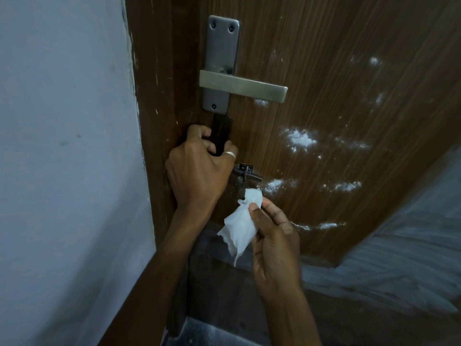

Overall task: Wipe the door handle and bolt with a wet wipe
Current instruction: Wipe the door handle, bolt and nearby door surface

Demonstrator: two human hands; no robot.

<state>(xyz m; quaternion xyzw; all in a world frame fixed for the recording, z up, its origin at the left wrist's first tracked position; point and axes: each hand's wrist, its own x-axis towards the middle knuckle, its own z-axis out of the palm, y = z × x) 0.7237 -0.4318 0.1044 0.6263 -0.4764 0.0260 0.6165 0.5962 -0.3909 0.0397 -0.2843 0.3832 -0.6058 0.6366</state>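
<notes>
L hand [199, 171] curls tight round a dark vertical pull [221, 132] at the door [349, 33] edge, just below the silver lever handle [243, 86]. R hand [274, 238] pinches a crumpled white wet wipe [240, 227] btwn thumb & fingers, wipe's top just under the small bolt [247, 174]. White smudges [299, 139] dot the door

Left hand [199, 171] grips dark pull handle [222, 131] beneath the steel lever handle [244, 86]; right hand [274, 243] pinches a crumpled wet wipe [242, 226], its upper tip just below the bolt [247, 174]; brown door [349, 221] bears white smudges [299, 139]; pale wall [62, 146] left.
</notes>
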